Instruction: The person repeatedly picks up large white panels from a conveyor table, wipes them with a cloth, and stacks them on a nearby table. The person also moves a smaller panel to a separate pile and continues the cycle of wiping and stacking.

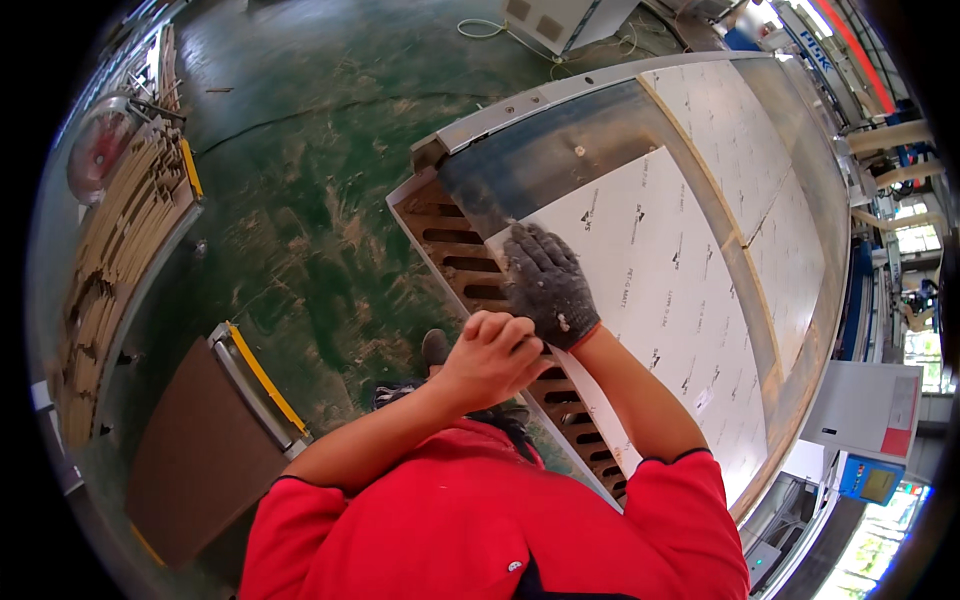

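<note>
Curling the bare left hand [490,358] at the cuff of a grey work glove [568,315], hiding its fingertips and so not showing whether clamped on the fabric or merely touching. Wearing that glove on the right hand [543,275], extending its fingers close together over the edge of a white printed panel [650,270]. Facing a slotted-edge machine table [510,180] supporting that panel. Standing on a green, dust-strewn floor [280,250].

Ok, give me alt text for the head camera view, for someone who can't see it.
A person's gray-gloved right hand is over the edge of a white panel on a metal-topped table, with the bare left hand curled close to its wrist. Dusty green floor spreads to the left, toward piled tan strips.
</note>
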`<control>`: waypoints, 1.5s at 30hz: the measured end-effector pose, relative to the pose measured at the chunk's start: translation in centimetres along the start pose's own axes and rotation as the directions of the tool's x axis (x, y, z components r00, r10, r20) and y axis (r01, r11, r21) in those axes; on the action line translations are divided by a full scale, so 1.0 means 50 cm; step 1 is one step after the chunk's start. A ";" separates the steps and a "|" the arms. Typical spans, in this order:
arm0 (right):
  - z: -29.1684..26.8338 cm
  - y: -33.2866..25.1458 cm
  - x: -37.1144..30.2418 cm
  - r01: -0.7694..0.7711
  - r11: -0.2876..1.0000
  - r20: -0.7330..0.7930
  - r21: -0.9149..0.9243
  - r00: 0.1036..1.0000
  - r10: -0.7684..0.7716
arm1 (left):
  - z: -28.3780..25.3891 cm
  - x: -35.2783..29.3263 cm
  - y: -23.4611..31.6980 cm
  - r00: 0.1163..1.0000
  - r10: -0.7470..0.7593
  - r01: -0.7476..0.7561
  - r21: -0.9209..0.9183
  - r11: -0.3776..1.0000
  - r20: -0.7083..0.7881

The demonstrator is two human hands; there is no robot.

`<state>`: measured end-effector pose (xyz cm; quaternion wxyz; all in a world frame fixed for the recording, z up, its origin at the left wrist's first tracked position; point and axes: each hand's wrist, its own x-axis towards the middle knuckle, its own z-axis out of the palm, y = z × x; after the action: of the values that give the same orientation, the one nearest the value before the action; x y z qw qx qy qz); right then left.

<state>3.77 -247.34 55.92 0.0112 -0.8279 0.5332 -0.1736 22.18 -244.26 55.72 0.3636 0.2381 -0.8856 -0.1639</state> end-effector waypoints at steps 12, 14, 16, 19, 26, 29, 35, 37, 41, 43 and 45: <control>-0.050 -0.240 -0.471 -0.750 0.625 -0.107 -0.216 0.654 0.749 | -0.005 -0.084 -0.108 0.932 -0.360 0.354 -0.105 0.929 -0.043; -0.061 -0.285 -0.652 -0.858 0.426 -0.198 -0.288 0.489 0.850 | 0.002 -0.108 -0.105 0.898 -0.439 0.420 -0.239 0.876 -0.031; -0.094 -0.333 -0.870 -0.856 0.200 -0.250 -0.476 0.350 0.903 | 0.005 -0.125 -0.092 0.807 -0.590 0.563 -0.317 0.764 0.012; -0.176 -0.426 -1.184 -0.941 -0.316 -0.572 -0.122 -0.193 0.797 | 0.006 -0.122 -0.060 0.769 -0.633 0.619 -0.353 0.702 0.091; -0.224 -0.448 -1.196 -0.959 -0.277 -0.665 -0.055 -0.172 0.727 | 0.079 -0.053 0.135 0.864 -0.491 0.483 -0.469 0.740 0.114; -0.125 -0.362 -0.987 -0.960 0.156 -0.539 -0.234 0.261 0.801 | 0.120 -0.028 0.219 0.924 -0.327 0.382 -0.499 0.778 0.197; -0.256 -0.412 -1.264 -0.778 -0.212 -0.358 -0.592 0.017 0.934 | 0.124 0.010 0.182 0.976 -0.104 0.176 -0.423 0.889 0.189; -0.335 -0.503 -1.468 -0.845 -0.489 -0.383 -0.215 -0.388 0.839 | 0.105 0.029 0.113 0.944 -0.229 0.312 -0.417 0.854 0.237; -0.319 -0.615 -1.641 -0.564 -0.826 -0.682 -0.022 -0.596 0.425 | 0.106 0.105 -0.023 0.976 -0.179 0.201 -0.201 0.959 0.121; -0.285 -0.581 -1.636 -0.693 -0.686 -0.674 0.223 -0.618 0.405 | 0.097 0.139 -0.081 0.952 -0.249 0.277 -0.151 0.949 0.180; -0.272 -0.510 -1.608 -0.725 -0.544 -0.577 0.422 -0.678 0.456 | 0.121 0.180 -0.107 0.903 -0.388 0.363 0.153 0.919 0.185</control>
<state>-7.72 -162.79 51.73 -0.1925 0.2246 0.9309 -0.2144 13.81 -252.86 54.21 0.2146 0.4060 -0.8645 -0.2043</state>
